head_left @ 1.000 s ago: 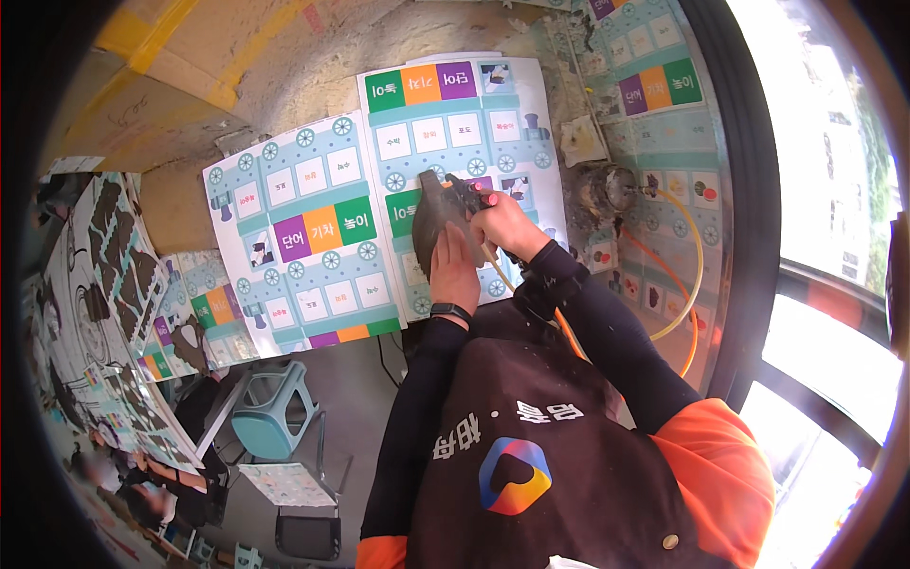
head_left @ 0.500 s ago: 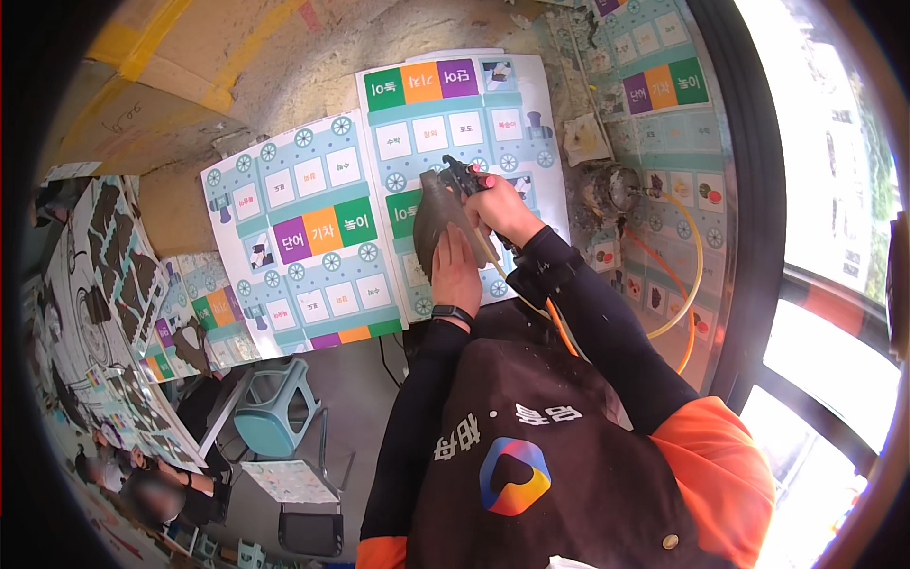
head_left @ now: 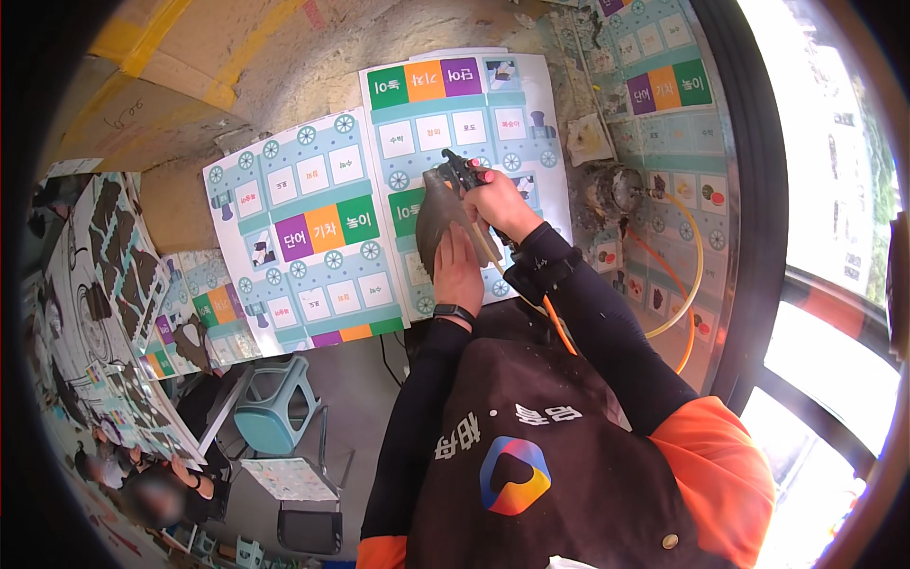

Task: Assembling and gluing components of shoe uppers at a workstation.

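Remotely, I see a dark brown panel point(head_left: 434, 220) atop a printed sheet point(head_left: 455, 111). The left hand point(head_left: 457, 270) lies flat on the panel's lower end; at its upper right, the right hand point(head_left: 500, 206) clasps a black gun-shaped tool point(head_left: 462, 173). Work seems underway; what's finished or left, I cannot tell.

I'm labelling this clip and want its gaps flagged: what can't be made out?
All in the head view:
Black tool: the held part is hidden by the right grip.
Dark piece: the underside is hidden by its upper face.
Co-worker, lower left: head blurred.
Window: glare washes out much beyond it.
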The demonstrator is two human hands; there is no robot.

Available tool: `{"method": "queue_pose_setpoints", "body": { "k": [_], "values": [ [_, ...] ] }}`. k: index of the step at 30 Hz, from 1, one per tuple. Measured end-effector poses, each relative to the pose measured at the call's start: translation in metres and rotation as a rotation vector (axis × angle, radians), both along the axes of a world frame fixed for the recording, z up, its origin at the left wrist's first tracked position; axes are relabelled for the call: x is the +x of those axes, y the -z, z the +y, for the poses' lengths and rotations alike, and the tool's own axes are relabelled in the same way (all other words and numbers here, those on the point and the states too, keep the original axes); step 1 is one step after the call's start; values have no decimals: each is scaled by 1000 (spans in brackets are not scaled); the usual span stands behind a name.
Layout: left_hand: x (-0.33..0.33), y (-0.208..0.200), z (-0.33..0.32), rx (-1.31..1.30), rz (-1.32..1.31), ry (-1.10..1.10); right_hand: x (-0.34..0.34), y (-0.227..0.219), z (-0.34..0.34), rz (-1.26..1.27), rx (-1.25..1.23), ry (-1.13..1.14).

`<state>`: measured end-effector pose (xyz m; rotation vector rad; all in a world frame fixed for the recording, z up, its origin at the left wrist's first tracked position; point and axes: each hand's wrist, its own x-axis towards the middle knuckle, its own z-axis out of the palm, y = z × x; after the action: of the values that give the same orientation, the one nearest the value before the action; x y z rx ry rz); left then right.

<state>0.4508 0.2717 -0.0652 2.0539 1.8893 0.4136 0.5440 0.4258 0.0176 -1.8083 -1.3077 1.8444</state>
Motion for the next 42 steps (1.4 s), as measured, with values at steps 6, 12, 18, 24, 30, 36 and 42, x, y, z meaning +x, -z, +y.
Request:
{"method": "queue_pose_setpoints", "body": {
  "k": [6, 12, 18, 24, 30, 36, 42],
  "values": [
    [-1, -1, -1, 2, 0, -1, 1, 0, -3, -6, 8, -17],
    [1, -2, -2, -13, 25, 0, 5, -5, -12, -7, 31, -43],
    [1, 1, -4, -16, 23, 0, 9, -8, -22, -8, 16, -49],
    [1, 1, -4, -13, -2, -8, 16, -3, -32, -4, 10, -62],
    [2, -1, -5, -19, -8, -11, 23, -1, -41, 5, -11, -70],
    [4, 0, -5, 3, -19, -16, 24, -4, -45, 18, -55, -61],
    [5, 2, -6, -7, -39, -23, 27, -5, -47, -1, -60, -84]
  ]
}}
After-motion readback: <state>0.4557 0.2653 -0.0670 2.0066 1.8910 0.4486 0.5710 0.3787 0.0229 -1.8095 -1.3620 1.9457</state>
